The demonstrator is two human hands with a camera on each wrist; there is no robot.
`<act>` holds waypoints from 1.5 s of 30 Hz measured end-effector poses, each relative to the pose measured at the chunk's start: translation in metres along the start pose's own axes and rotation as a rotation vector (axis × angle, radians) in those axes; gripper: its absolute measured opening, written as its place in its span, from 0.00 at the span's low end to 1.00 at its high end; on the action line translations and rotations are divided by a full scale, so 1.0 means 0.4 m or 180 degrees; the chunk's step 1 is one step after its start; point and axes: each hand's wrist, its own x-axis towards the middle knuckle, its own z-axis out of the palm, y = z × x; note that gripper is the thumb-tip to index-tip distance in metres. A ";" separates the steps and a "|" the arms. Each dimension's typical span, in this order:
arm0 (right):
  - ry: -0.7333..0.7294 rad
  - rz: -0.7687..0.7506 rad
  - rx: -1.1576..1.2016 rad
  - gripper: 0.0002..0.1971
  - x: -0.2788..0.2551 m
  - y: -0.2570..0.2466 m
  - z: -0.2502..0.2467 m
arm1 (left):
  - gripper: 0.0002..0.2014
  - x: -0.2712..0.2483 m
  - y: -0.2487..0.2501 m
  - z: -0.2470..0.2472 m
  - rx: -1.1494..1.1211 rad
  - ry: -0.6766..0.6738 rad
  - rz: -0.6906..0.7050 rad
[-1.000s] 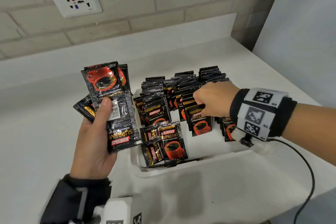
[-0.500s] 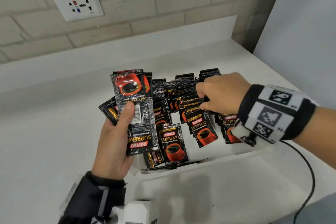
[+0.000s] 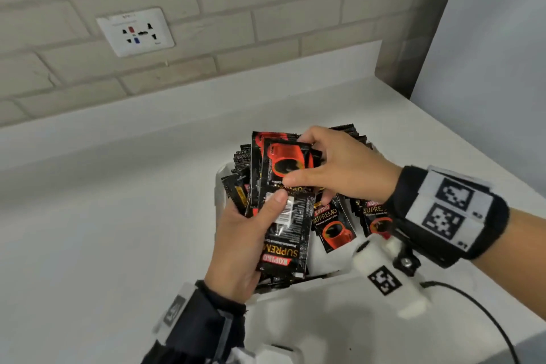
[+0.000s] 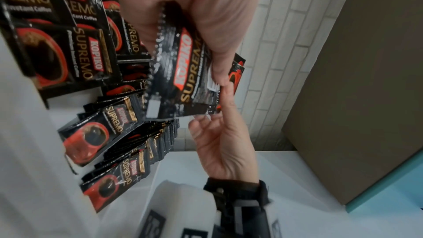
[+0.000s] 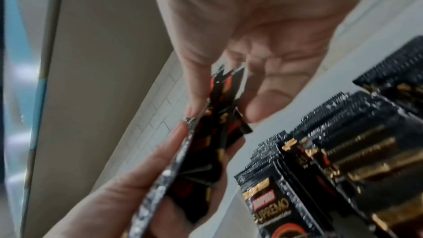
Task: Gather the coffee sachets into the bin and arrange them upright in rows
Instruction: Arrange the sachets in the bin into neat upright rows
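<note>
From the head view, the left hand [image 3: 236, 248] grips a fanned bunch of glossy black-and-red foil coffee sachets [image 3: 283, 201], thumb pressed across the front one, held over the left end of the white plastic bin [image 3: 220, 183] on the white desk [image 3: 103, 216]. The right hand [image 3: 339, 168] pinches the far upper part of that bunch between thumb and fingers. Below it, more sachets stand upright in rows [image 3: 334, 224] inside the bin. A white wall socket [image 3: 135, 32] sits on the brick wall at the far left.

The left wrist view shows the left hand [image 4: 206, 15] clamped on the bunch [image 4: 183, 79], the right hand [image 4: 224, 144] meeting its edge, and the rows [image 4: 128, 133] beside them.

The right wrist view shows the right hand's [image 5: 251, 33] thumb and fingers closed on the bunch's edge [image 5: 219, 115], the left hand [image 5: 137, 178] nearer, and the rows [image 5: 343, 151] to the right.
</note>
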 end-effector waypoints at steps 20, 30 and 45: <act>0.0404 0.0183 0.1701 0.11 -0.012 0.037 -0.042 | 0.26 -0.004 -0.004 -0.011 -0.0247 0.0357 -0.0103; 0.1429 -0.1551 0.1227 0.15 -0.060 -0.023 -0.098 | 0.25 -0.006 0.012 -0.016 -0.0469 0.0429 -0.0213; 0.0612 -0.2695 -0.2771 0.14 -0.079 0.036 0.054 | 0.30 -0.025 0.022 -0.001 -0.0541 0.0136 -0.0184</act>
